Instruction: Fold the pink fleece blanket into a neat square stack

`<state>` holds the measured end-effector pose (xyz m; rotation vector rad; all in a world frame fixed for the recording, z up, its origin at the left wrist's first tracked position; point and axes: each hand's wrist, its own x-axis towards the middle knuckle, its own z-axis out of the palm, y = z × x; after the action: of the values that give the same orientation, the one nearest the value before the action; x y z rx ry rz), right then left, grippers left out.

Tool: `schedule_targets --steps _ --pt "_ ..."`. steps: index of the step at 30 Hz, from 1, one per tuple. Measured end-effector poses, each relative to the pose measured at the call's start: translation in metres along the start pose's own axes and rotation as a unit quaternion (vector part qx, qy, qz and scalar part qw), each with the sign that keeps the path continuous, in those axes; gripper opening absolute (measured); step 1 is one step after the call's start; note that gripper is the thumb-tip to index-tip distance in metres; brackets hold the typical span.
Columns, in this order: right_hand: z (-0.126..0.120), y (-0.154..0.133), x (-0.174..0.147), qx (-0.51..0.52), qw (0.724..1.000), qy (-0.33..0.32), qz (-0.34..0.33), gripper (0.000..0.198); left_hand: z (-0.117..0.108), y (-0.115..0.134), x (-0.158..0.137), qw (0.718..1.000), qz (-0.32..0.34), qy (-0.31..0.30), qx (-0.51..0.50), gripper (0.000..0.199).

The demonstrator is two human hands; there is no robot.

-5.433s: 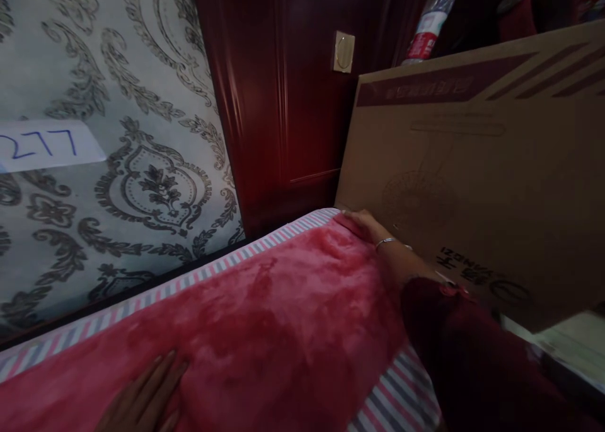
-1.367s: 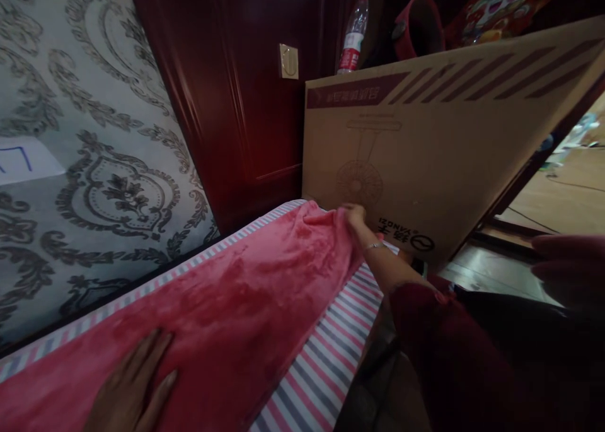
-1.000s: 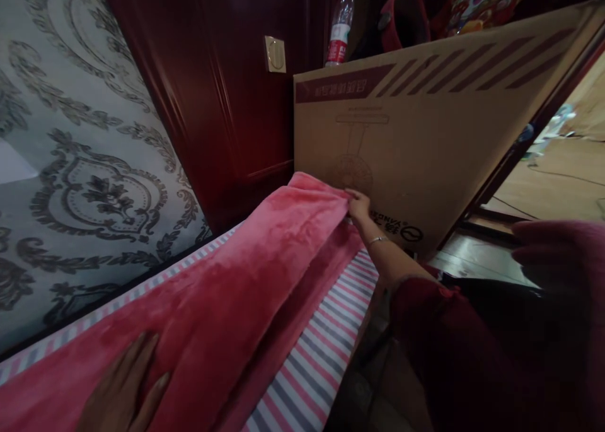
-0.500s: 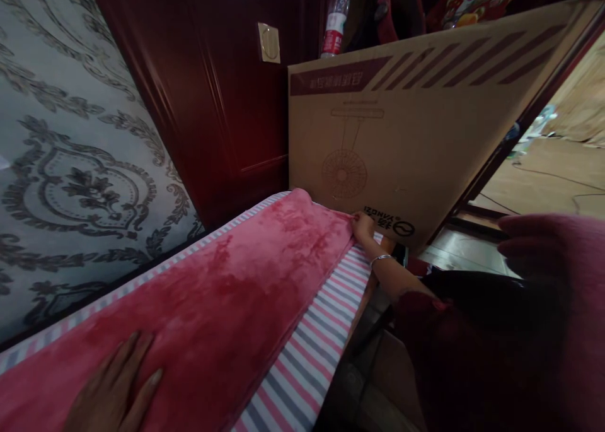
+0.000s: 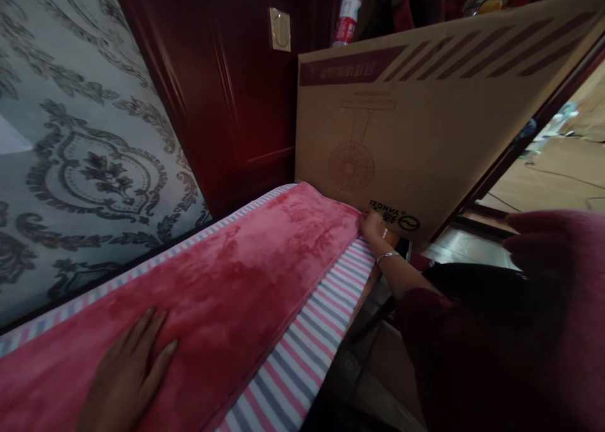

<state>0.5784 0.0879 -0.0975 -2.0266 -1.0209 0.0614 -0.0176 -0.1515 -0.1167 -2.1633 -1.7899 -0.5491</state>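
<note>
A plush pink-red cloth (image 5: 246, 255), folded into a long strip, lies along a board with a striped cover (image 5: 288, 369). My left hand (image 5: 127, 369) rests flat on the cloth near the lower left, fingers stretched out. At the far end, my right hand (image 5: 372, 225) pinches the cloth's near corner; a bracelet is on that wrist. The cover's white, grey and pink stripes show along both long sides of the cloth.
A large cardboard box (image 5: 425, 116) stands right behind the board's far end. Behind it are a plastic bottle (image 5: 348, 16) and a dark red wood panel with a switch plate (image 5: 280, 29). Patterned wallpaper (image 5: 108, 167) runs along the left.
The cloth's far edge, rolled up at its left corner before, now lies flatter and straighter. My right hand keeps its pinch on the corner. The whole view has shifted slightly.
</note>
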Motion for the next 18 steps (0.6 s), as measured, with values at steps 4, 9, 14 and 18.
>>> schedule_targets --steps 4,9,14,18 --pt "-0.006 0.004 -0.024 0.021 0.998 0.029 -0.044 0.046 -0.012 0.016 0.006 0.999 -0.024 -0.022 -0.004 0.07" --pt "-0.014 0.01 -0.072 0.072 0.988 0.01 -0.135 0.033 -0.03 0.031 0.016 1.0 -0.026 0.004 -0.012 0.06" --pt "-0.033 0.013 -0.116 0.119 0.95 -0.091 -0.274 0.02 -0.063 0.082 0.01 0.992 0.116 0.038 -0.025 0.035" --pt "-0.047 0.013 -0.14 0.096 0.878 -0.182 -0.432 0.032 -0.073 0.148 -0.002 0.967 0.246 -0.048 -0.042 0.027"
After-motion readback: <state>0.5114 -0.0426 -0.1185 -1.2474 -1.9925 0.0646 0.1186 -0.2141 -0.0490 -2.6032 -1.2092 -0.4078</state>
